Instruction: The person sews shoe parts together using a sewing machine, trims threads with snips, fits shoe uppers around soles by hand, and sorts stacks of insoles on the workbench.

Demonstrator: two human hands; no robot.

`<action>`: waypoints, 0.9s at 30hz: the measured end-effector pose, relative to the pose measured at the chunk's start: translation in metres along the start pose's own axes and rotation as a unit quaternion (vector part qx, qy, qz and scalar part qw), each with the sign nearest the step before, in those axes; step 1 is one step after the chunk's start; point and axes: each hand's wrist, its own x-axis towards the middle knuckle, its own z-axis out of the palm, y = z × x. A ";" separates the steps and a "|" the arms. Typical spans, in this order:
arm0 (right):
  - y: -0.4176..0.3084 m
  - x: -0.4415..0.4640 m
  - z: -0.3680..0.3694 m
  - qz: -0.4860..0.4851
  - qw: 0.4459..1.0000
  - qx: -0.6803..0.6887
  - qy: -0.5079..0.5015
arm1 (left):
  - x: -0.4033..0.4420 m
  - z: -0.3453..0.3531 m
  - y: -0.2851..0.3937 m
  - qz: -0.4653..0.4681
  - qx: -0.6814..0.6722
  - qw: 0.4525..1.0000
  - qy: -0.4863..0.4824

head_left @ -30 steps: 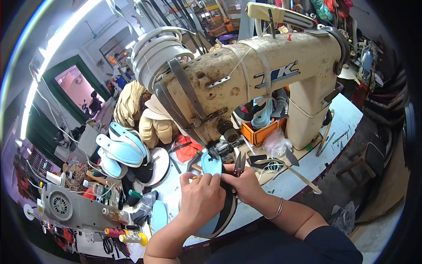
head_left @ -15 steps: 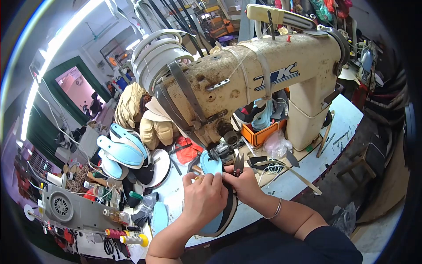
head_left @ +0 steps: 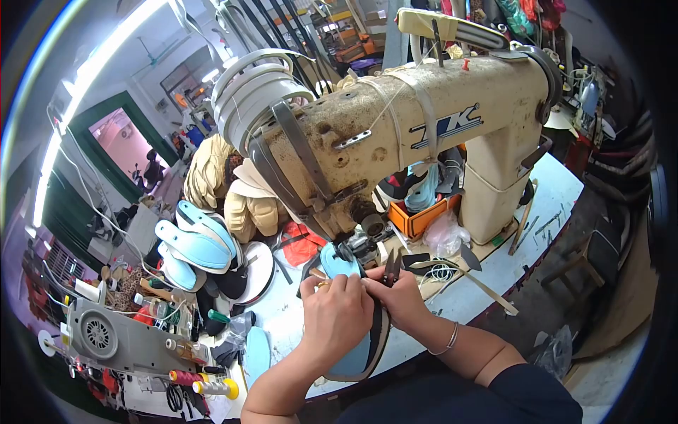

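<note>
Under the head of the sewing machine (head_left: 339, 134) lies a light blue insole (head_left: 340, 260) with a dark, pale-edged border along its right side. My left hand (head_left: 335, 314) is closed on its middle, fingers curled at the top surface and hiding part of it. My right hand (head_left: 399, 300) is closed round dark thread snips (head_left: 393, 265), blades pointing up. Its thumb and finger meet my left fingertips at the insole's edge; whether they pinch a thread there cannot be made out.
Blue insoles (head_left: 201, 237) are piled at the left beside cream padded pieces (head_left: 251, 212). An orange bin (head_left: 424, 219) with shoe parts stands behind the hands. A strap (head_left: 487, 290) and white cord (head_left: 441, 268) lie right; thread spools (head_left: 215, 387) stand front left.
Both hands have shifted slightly to the right, with the snips and the near end of the insole. The grip looks the same.
</note>
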 end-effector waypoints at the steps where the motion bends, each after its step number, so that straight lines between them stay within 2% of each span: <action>1: -0.001 0.002 0.001 -0.004 1.000 -0.023 -0.001 | 0.000 0.001 0.001 -0.001 -0.001 1.000 -0.001; 3: -0.004 0.006 0.000 -0.007 0.999 -0.047 -0.001 | 0.001 0.002 0.003 -0.009 0.008 1.000 0.010; 7: -0.010 0.004 -0.007 -0.037 0.980 -0.194 -0.015 | -0.004 -0.002 -0.007 -0.017 -0.028 0.999 0.011; 8: -0.010 0.002 -0.009 -0.051 0.966 -0.253 -0.015 | -0.010 -0.003 -0.019 -0.063 -0.200 0.978 0.014; 9: -0.009 0.000 -0.011 -0.052 0.966 -0.253 -0.016 | -0.017 -0.002 -0.032 -0.105 -0.365 0.925 0.017; 10: -0.008 -0.002 -0.012 -0.054 0.961 -0.271 -0.011 | -0.034 0.012 -0.046 -0.235 -0.499 0.832 0.060; 11: -0.007 -0.004 -0.013 -0.057 0.956 -0.289 -0.005 | -0.047 0.037 -0.059 -0.256 -0.566 0.760 0.192; 13: 0.004 -0.001 -0.017 -0.060 0.956 -0.287 -0.002 | -0.066 0.082 -0.060 -0.367 -0.713 0.541 0.255; 15: 0.020 0.005 -0.019 -0.094 0.974 -0.207 -0.016 | -0.064 0.087 -0.023 -0.385 -0.814 0.428 0.081; 16: 0.023 0.005 -0.019 -0.098 0.973 -0.209 -0.020 | -0.078 0.131 -0.021 -0.339 -0.807 0.480 0.062; 17: 0.026 0.005 -0.021 -0.142 0.962 -0.234 -0.003 | -0.090 0.172 -0.025 -0.291 -0.794 0.532 0.047; 19: 0.022 0.002 -0.015 -0.206 0.934 -0.291 0.020 | -0.084 0.156 -0.017 -0.216 -0.628 0.747 -0.026; 20: 0.031 0.005 -0.016 -0.175 0.953 -0.247 0.030 | -0.080 0.159 -0.017 -0.220 -0.622 0.751 -0.006; 21: 0.039 0.009 -0.018 -0.143 0.968 -0.202 0.038 | -0.076 0.162 -0.019 -0.271 -0.744 0.610 -0.010; 22: 0.032 0.008 -0.017 -0.144 0.964 -0.217 0.046 | -0.073 0.158 -0.025 -0.304 -0.841 0.447 -0.015; 23: 0.021 0.003 -0.015 -0.146 0.959 -0.234 0.057 | -0.070 0.152 -0.033 -0.353 -0.819 0.452 -0.011; 25: 0.019 0.004 -0.014 -0.124 0.967 -0.217 0.052 | -0.069 0.122 -0.033 -0.303 -0.674 0.673 0.033; 27: 0.014 -0.001 -0.015 -0.020 0.978 -0.203 0.044 | -0.074 0.107 -0.030 -0.331 -0.641 0.691 0.047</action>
